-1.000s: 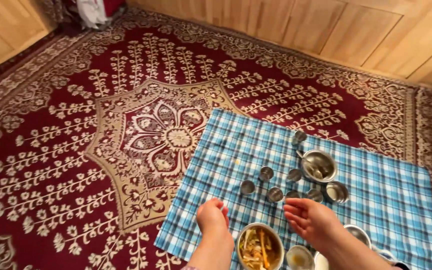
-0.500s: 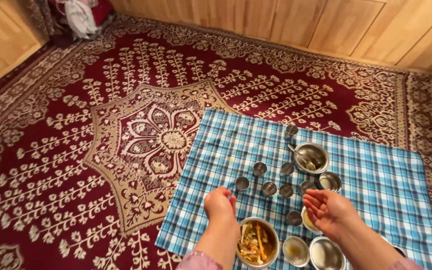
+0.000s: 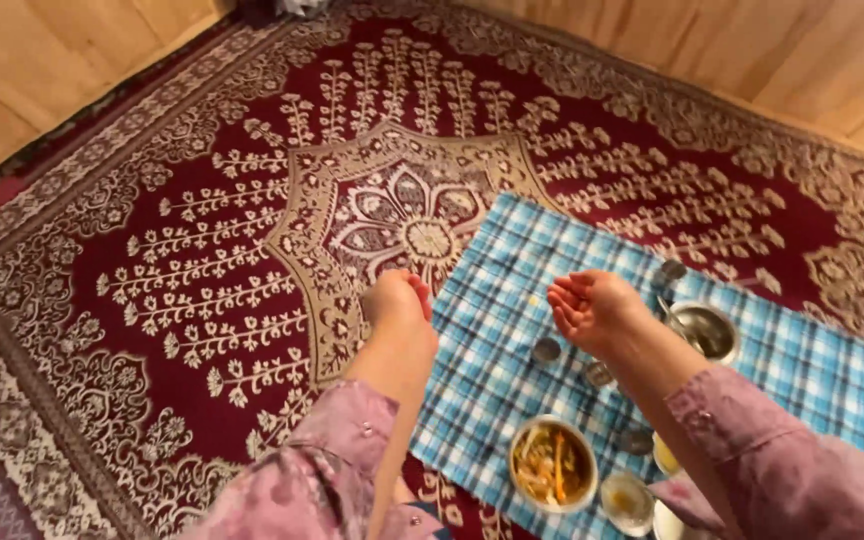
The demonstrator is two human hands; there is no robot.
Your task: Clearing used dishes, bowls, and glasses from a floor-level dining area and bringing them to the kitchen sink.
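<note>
Both hands are raised above the floor, holding nothing. The left hand [image 3: 397, 300] hangs over the cloth's [image 3: 492, 300] left edge, fingers curled loosely together. The right hand [image 3: 592, 310] is cupped palm-up over the cloth — fingers together, slightly bent. Just below it stand small steel cups [image 3: 546, 350], with a steel bowl [image 3: 704, 330] holding a spoon to its right. A bowl of food [image 3: 552, 465] sits nearer the body, between the forearms. The blue checked cloth lies on a red patterned carpet [image 3: 202, 250].
</note>
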